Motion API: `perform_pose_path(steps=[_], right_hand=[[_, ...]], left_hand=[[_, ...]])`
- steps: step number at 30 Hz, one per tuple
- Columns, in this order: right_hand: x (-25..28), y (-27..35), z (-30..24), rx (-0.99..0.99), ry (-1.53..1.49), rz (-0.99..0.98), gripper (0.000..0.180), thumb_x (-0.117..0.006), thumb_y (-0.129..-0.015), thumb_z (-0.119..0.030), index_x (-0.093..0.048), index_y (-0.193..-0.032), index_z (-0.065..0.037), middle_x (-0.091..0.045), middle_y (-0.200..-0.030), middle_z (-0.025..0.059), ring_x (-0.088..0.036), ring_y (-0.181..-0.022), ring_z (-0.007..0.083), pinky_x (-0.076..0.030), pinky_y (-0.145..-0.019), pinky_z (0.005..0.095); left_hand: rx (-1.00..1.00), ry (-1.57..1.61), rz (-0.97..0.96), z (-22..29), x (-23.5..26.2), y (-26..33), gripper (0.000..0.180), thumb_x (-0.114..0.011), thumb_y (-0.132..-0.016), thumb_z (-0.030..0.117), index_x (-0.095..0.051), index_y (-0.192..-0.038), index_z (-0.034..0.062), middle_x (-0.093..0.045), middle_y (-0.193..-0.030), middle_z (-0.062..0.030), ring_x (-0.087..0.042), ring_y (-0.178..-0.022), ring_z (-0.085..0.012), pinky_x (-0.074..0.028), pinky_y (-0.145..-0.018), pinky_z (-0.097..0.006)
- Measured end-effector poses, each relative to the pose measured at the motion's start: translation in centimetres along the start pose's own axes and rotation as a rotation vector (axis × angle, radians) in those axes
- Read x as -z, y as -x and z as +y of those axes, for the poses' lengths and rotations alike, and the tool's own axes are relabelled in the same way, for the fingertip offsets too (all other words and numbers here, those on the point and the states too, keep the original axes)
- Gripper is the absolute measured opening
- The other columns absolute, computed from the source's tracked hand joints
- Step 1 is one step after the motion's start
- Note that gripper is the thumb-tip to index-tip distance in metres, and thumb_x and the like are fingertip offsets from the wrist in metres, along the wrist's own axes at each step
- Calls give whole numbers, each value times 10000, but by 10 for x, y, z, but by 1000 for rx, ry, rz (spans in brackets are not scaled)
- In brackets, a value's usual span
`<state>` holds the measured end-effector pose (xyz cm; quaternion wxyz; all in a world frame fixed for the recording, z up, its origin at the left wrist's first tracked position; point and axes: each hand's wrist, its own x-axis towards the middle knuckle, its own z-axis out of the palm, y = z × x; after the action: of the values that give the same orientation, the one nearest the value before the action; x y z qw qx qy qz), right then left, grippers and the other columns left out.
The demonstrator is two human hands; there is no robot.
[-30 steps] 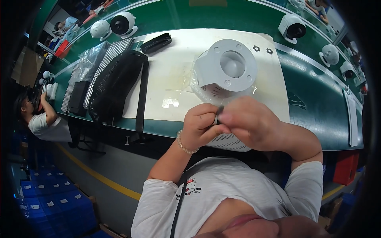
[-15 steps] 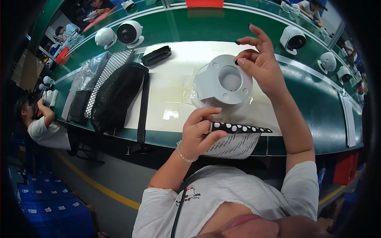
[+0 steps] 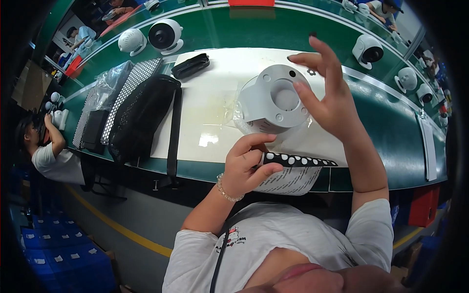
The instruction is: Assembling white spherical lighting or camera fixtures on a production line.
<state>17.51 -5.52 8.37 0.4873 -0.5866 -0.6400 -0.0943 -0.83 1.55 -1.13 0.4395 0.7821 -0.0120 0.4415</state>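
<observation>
My left hand (image 3: 247, 166) grips one end of a black strip dotted with white stickers (image 3: 299, 160), held over a printed paper sheet (image 3: 290, 180) at the table's near edge. My right hand (image 3: 326, 95) hovers with fingers spread just right of a grey round device (image 3: 274, 99) that lies on the white mat (image 3: 205, 105) partly in a clear plastic bag. A tiny dark piece sits on one raised fingertip of that hand.
Black mesh trays and a black pouch (image 3: 141, 115) lie left on the mat, with a black case (image 3: 190, 66) behind. White round cameras (image 3: 166, 35) (image 3: 367, 49) stand on the green bench (image 3: 391, 127). Another person (image 3: 46, 151) sits at far left. Blue crates (image 3: 63, 254) are on the floor.
My hands, together near my chest a second ago, have parted. The right hand reached out to the grey device. The left hand kept the sticker strip low by the table edge.
</observation>
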Motion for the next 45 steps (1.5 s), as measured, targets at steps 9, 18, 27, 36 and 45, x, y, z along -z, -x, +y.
perform_pose_path(steps=[9,18,27,36,45], right_hand=[[-13,-29,-4,-391,-388,-302,398,-521,-817,-55,-385,-1192,-68,-551,-922,67,-522,-1009,193,-380,-891,322],[-10,-13,-10,172,297,-229,313,-498,-794,-38,-499,-1101,-100,-608,-945,67,-578,-933,192,-300,-959,406],[8,-3,-19,45,184,-388,274,-577,-755,-84,-514,-1022,-80,-491,-1192,136,-399,-1183,283,-299,-973,410],[0,21,-16,-176,-100,-390,98,-577,-802,-140,-518,-777,-67,-327,-1362,112,-147,-1320,318,-192,-1019,438],[0,25,-21,-51,114,-359,39,-543,-806,-116,-544,-830,-85,-419,-1295,92,-267,-1280,276,-87,-1023,480]], left_hand=[[0,-11,-11,1,0,-1,418,-728,-690,241,-430,-567,-25,-538,-1063,-170,-529,-679,-159,-447,-618,-241],[-22,-1,2,3,-2,-4,389,-731,-681,195,-429,-563,-20,-550,-1039,-151,-475,-625,-152,-424,-595,-245],[-50,-9,57,0,-2,-1,412,-736,-675,176,-397,-542,-16,-559,-1020,-149,-449,-593,-155,-420,-572,-248],[-106,-85,108,0,-2,-6,416,-728,-691,210,-422,-536,-25,-441,-1226,-193,-565,-770,-217,-471,-655,-267],[0,-71,95,-3,-5,-6,408,-725,-688,191,-418,-538,-33,-399,-1290,-199,-577,-847,-230,-465,-706,-287]])
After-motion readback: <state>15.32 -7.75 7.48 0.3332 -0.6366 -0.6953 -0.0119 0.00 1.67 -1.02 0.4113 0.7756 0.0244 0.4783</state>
